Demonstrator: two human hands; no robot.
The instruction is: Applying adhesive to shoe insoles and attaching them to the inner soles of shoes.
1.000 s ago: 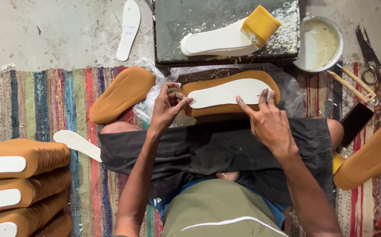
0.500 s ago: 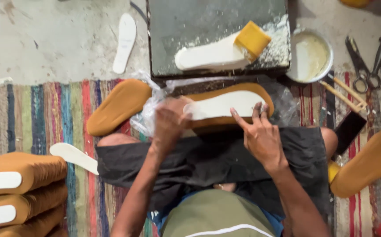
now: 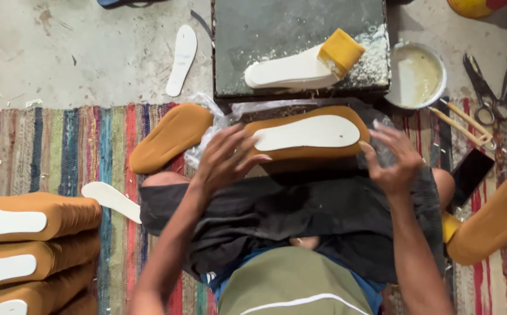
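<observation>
Tan sole piece (image 3: pixel 300 153) with white insole (image 3: pixel 306 132) laid on lies at 12 o'clock above the lap. Left hand (image 3: pixel 225 158) spread, fingertips on its near end; right hand (image 3: pixel 394 158) open at its 3 o'clock edge. Finished pairs stack (image 3: pixel 28 219) at 9; more white insoles (image 3: pixel 291 70) wait at 12.

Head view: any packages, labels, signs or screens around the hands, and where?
Phone: dark blank screen, flat black rectangle, on the striped rug just beyond the right hand.
Clear plastic bag: crumpled, under the tan sole piece, by the left hand.
No labels or signs visible.
</observation>
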